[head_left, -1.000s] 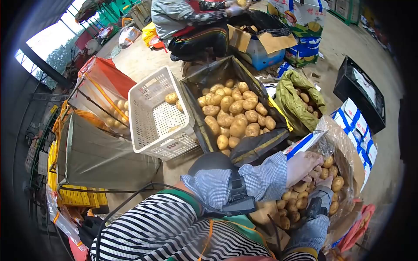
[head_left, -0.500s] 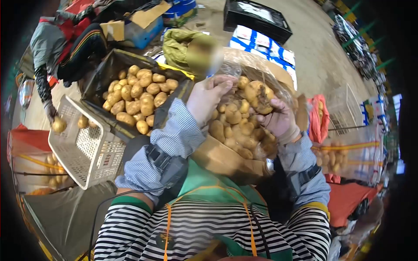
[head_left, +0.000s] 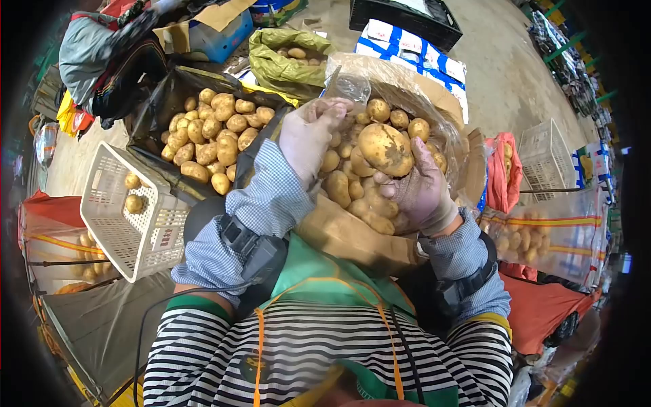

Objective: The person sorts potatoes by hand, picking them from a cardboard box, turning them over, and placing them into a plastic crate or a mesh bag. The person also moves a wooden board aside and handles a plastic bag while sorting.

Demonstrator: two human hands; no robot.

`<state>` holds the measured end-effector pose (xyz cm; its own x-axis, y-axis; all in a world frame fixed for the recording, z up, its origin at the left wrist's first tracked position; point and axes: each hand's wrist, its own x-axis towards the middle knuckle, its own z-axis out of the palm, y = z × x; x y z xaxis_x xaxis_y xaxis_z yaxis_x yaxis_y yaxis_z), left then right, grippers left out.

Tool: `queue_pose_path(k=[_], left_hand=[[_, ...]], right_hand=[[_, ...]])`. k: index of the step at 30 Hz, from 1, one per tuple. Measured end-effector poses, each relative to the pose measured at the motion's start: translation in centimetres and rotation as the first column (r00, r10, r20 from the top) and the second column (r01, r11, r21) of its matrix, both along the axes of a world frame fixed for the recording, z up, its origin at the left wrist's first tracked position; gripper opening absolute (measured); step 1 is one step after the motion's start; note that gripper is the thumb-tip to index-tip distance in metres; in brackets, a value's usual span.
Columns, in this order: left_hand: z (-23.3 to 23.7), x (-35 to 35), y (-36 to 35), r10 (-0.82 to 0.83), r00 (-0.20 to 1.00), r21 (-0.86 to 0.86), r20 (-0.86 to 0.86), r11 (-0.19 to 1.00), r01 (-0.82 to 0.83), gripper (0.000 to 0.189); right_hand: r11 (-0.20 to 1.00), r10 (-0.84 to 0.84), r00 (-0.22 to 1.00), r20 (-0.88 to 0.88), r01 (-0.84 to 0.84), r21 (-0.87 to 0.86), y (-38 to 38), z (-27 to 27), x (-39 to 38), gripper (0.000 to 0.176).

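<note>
My right hand [head_left: 422, 192] is closed around a large, dirt-smudged potato [head_left: 386, 150], holding it above the box. My left hand [head_left: 310, 134], fingers pinched together, grips the edge of a clear plastic liner [head_left: 354, 88] at the box's left side. Below both hands, a cardboard box [head_left: 363, 245] lined with this plastic holds many potatoes [head_left: 337, 188]. Part of its contents is hidden by my right hand and the held potato.
To the left stand a black-lined crate [head_left: 152, 150] of potatoes and a tilted white basket [head_left: 150, 237] with a few potatoes. A green sack [head_left: 274, 57], blue-and-white packages [head_left: 413, 51] and a black crate [head_left: 444, 27] lie ahead. A co-worker [head_left: 91, 54] is at upper left.
The potato in my right hand has turned, showing a smoother side. My left hand moved slightly left and up. The co-worker's hand left the white basket, and the potato it held is no longer there.
</note>
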<state>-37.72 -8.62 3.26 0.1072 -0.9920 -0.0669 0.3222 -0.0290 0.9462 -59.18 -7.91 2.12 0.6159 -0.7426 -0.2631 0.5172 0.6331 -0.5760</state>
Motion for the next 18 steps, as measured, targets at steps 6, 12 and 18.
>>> queue_pose_path(k=[6, 12, 18], left_hand=[[1.4, -1.4, -0.1, -0.284, 0.901, -0.09, 0.328, 0.94, 0.329, 0.044], [-1.5, -1.7, -1.2, -0.353, 0.9, -0.042, 0.257, 0.926, 0.375, 0.046], [-6.2, 2.5, -4.1, -0.285, 0.923, 0.086, -0.258, 0.945, 0.315, 0.04]], right_hand=[[0.994, -0.019, 0.999, 0.03, 0.015, 0.107, 0.1, 1.0, -0.6, 0.049], [0.993, -0.1, 0.991, 0.089, 0.093, 0.077, -0.7, 0.3, -2.5, 0.048], [0.678, -0.709, 0.705, 0.019, 0.69, -0.253, -0.2, 5.8, -14.5, 0.05]])
